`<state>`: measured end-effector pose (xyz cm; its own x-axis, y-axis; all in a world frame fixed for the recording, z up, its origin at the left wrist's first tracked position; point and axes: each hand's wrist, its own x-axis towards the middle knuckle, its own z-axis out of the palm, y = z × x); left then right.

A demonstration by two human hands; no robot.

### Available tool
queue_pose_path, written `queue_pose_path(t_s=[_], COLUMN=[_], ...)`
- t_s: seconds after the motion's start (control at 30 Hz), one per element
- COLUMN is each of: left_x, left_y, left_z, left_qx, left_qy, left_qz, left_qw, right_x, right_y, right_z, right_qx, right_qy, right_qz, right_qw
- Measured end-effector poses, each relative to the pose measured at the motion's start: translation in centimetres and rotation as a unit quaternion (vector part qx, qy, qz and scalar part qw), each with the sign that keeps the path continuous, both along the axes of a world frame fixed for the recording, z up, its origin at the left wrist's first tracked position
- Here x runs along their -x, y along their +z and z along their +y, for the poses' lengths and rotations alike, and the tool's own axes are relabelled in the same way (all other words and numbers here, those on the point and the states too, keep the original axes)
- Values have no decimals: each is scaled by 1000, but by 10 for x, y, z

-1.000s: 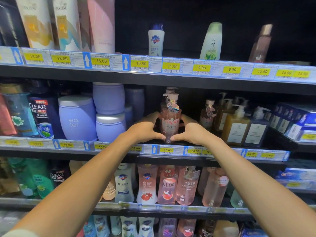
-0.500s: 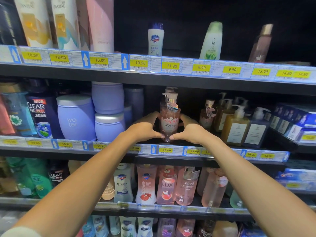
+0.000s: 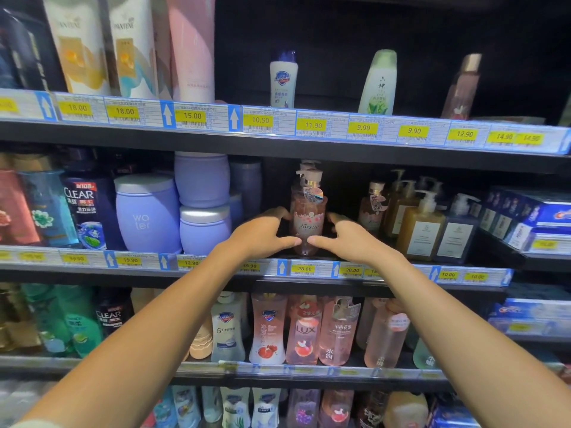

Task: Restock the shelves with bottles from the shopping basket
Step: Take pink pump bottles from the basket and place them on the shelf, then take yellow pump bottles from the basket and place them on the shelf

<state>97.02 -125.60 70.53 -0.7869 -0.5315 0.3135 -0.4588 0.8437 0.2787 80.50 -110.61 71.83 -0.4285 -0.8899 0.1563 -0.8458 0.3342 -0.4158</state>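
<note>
**Kustie pump bottle [image 3: 309,217] cupped on the middle shelf [image 3: 92,273]**

In the head view, we have the clear bottle, nearly full of pink liquid, standing upright at the shelf's front edge. Our left hand [image 3: 262,233] and right hand [image 3: 349,239] curl round its sides, thumbs pressed low on its front. Lilac jars [image 3: 148,211] stand left, amber pump bottles [image 3: 421,227] right.

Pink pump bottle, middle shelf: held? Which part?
Yes: left hand and right hand cup the pink pump bottle at its lower body, thumbs across the front.
</note>
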Motion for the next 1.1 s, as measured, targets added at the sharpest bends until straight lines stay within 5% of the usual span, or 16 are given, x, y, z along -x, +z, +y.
queue_pose_path(t_s=[0.23,0.4,0.5,0.8,1.1], left_x=[-50,-99,-135,-232,-299], left_y=[-11,-46,-82,-274,-449], left_z=[33,55,67,69,116], left_qx=[66,233,251,68,-175], left_qy=[-17,-54,-76,-2,100], left_qz=[70,151,180,14,-74], left_qw=[995,959,948,998,977], right_x=[-39,-88,-122,-183,-215], right_y=[-11,-47,-84,-263,-422], right_z=[37,54,56,50,65], right_qx=[127,275,290,24,-194], right_qy=[-29,79,143,170,171], right_qz=[93,140,132,-17,-146], right_qw=[987,948,937,985,955])
